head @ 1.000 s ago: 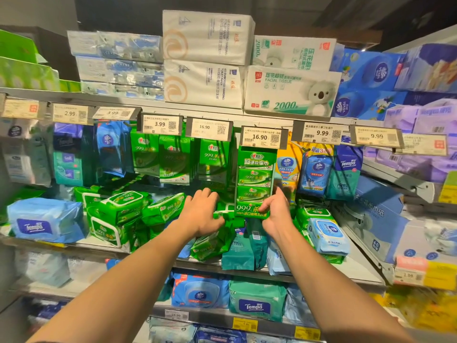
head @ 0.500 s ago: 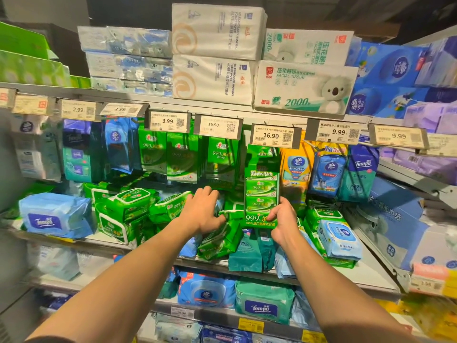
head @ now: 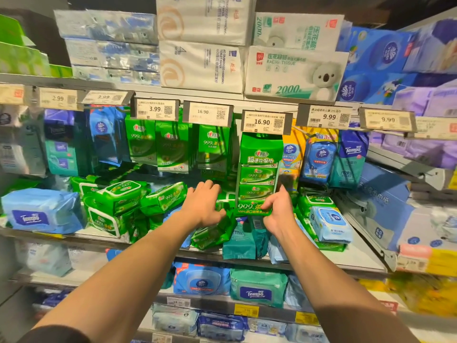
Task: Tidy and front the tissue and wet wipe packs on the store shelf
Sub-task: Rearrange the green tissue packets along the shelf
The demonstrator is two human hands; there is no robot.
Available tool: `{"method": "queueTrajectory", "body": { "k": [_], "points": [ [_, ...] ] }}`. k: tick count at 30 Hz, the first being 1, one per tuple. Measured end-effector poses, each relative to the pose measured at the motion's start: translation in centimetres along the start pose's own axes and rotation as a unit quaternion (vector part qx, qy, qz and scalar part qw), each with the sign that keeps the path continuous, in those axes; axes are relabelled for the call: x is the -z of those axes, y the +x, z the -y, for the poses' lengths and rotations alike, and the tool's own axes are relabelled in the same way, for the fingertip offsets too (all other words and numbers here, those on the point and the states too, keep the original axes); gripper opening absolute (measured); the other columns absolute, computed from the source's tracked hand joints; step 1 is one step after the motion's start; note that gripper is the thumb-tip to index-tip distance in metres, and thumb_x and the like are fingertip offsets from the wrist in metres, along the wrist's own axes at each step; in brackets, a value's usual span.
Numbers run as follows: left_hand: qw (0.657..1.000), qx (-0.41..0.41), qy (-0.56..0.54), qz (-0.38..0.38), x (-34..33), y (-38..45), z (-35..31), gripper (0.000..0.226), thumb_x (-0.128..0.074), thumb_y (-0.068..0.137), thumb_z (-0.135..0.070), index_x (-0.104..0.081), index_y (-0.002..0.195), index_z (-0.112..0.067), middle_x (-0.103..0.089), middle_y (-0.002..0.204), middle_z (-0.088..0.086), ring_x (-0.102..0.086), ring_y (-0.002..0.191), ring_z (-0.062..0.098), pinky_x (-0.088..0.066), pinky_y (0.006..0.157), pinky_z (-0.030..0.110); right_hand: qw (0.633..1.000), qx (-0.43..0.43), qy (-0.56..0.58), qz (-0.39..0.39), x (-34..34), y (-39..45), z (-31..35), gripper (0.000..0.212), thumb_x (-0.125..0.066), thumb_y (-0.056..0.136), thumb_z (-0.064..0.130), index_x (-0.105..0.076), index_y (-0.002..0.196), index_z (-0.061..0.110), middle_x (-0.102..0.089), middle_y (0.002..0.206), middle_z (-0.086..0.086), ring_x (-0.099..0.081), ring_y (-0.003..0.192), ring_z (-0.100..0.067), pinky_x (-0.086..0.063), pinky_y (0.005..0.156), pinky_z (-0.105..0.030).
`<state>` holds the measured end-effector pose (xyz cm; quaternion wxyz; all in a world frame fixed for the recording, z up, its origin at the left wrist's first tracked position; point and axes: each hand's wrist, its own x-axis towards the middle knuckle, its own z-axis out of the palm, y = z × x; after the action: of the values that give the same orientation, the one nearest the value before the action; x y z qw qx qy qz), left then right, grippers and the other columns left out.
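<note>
On the left of the middle shelf (head: 103, 237) the loose green wipe packs (head: 118, 199) are being left tumbled and askew, as they were a second ago, so that stretch is judged not yet fronted. Further right, the left hand (head: 204, 205) is being held over the jumble just beside the hanging pack; its fingers (head: 210, 185) are curled downward into the packs, but whether anything is being gripped cannot be told. Next, the tall green hanging multipack (head: 258, 173) is being raised: over the last second it has been lifted, so that its top is now being brought up behind the 16.90 price tag (head: 265, 122), and it is being held upright and face-forward. Its bottom edge is being pinched by the right hand (head: 278, 214), thumb in front and fingers clamped behind. This is being read as the pack being returned to its hook, though the hook itself is hidden. To the right, the blue hanging packs (head: 321, 159) are being left untouched.
</note>
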<state>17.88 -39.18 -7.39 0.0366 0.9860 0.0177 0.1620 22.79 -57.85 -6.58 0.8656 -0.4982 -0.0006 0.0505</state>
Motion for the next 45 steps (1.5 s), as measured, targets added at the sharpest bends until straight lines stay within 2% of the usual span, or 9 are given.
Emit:
{"method": "queueTrajectory", "body": {
  "k": [6,10,13,16,21,31,36,41,45],
  "points": [
    [1.000,-0.010,0.003,-0.007,0.4,0.5,-1.0,0.064,-0.059,0.080,-0.053,-0.045,0.132,-0.018,-0.046,0.127,0.005,-0.043,0.121,0.027,-0.037,0.102,0.049,1.000,0.003,-0.019,0.007,1.9,3.1,-1.3,0.118,-0.048,0.020,-0.001,-0.052,0.134,0.029,-0.050,0.146,-0.007,-0.043,0.134,-0.039,-0.033,0.102,-0.069],
    [1.000,-0.008,0.003,-0.011,0.8,0.5,-1.2,0.063,-0.059,0.080,-0.053,-0.045,0.131,-0.018,-0.046,0.126,0.005,-0.043,0.120,0.026,-0.038,0.101,0.049,0.999,0.012,-0.033,0.007,0.0,0.7,1.0,0.102,-0.044,0.022,0.001,-0.063,0.121,0.021,-0.069,0.105,-0.009,-0.058,0.113,-0.038,-0.045,0.095,-0.063],
    [1.000,-0.008,0.002,-0.017,1.1,0.3,-1.3,0.063,-0.059,0.080,-0.053,-0.045,0.131,-0.018,-0.046,0.127,0.005,-0.043,0.120,0.027,-0.038,0.100,0.049,0.999,0.007,-0.041,-0.001,-0.7,-0.2,1.7,0.086,-0.040,0.027,0.000,-0.065,0.108,0.015,-0.063,0.077,-0.004,-0.059,0.094,-0.034,-0.047,0.094,-0.063],
    [1.000,-0.008,-0.001,-0.020,1.4,0.1,-1.3,0.064,-0.059,0.080,-0.052,-0.044,0.132,-0.018,-0.046,0.127,0.005,-0.043,0.120,0.026,-0.038,0.101,0.049,0.999,-0.003,-0.041,-0.008,-1.2,-0.5,1.8,0.072,-0.037,0.034,-0.009,-0.066,0.095,0.016,-0.067,0.090,-0.013,-0.061,0.099,-0.039,-0.049,0.089,-0.062],
    [1.000,0.006,-0.004,-0.019,1.7,-0.4,-0.1,0.063,-0.059,0.081,-0.053,-0.045,0.131,-0.019,-0.046,0.126,0.005,-0.042,0.121,0.027,-0.037,0.101,0.049,0.997,-0.022,-0.067,-0.026,-0.3,2.0,-0.3,0.116,-0.042,0.018,-0.003,-0.056,0.130,0.020,-0.066,0.118,-0.013,-0.058,0.115,-0.039,-0.048,0.094,-0.062],
    [0.999,0.032,-0.003,-0.011,1.8,-0.8,1.7,0.060,-0.059,0.081,-0.052,-0.046,0.129,-0.018,-0.045,0.124,0.005,-0.043,0.118,0.026,-0.037,0.101,0.045,0.999,-0.030,-0.025,0.001,1.6,4.4,-2.9,0.112,-0.045,0.022,-0.002,-0.054,0.129,0.028,-0.066,0.122,-0.007,-0.055,0.119,-0.039,-0.034,0.100,-0.070],
    [1.000,0.023,0.006,-0.007,1.6,-0.5,0.7,0.063,-0.060,0.081,-0.052,-0.045,0.131,-0.016,-0.045,0.125,0.006,-0.042,0.121,0.028,-0.036,0.101,0.048,0.998,-0.017,0.047,-0.032,-1.0,-1.6,1.4,0.053,-0.034,0.042,-0.008,-0.055,0.086,0.014,-0.048,0.073,-0.007,-0.049,0.077,-0.031,-0.042,0.088,-0.053],
    [1.000,0.007,0.004,-0.006,1.2,-0.1,-0.6,0.064,-0.060,0.081,-0.052,-0.044,0.133,-0.018,-0.046,0.127,0.006,-0.042,0.122,0.028,-0.036,0.102,0.049,0.999,-0.008,0.000,-0.037,-1.3,-0.2,1.3,0.097,-0.042,0.029,0.000,-0.063,0.118,0.031,-0.059,0.099,-0.003,-0.045,0.127,-0.036,-0.032,0.093,-0.053],
    [1.000,-0.007,0.001,-0.005,0.9,0.2,-1.2,0.066,-0.061,0.081,-0.052,-0.043,0.135,-0.017,-0.045,0.128,0.006,-0.042,0.123,0.027,-0.036,0.103,0.050,0.999,-0.017,-0.038,-0.036,-1.0,-0.3,1.2,0.043,-0.038,0.040,-0.001,-0.069,0.060,0.023,-0.064,0.098,-0.010,-0.052,0.121,-0.038,-0.034,0.103,-0.070]
  ]
}}
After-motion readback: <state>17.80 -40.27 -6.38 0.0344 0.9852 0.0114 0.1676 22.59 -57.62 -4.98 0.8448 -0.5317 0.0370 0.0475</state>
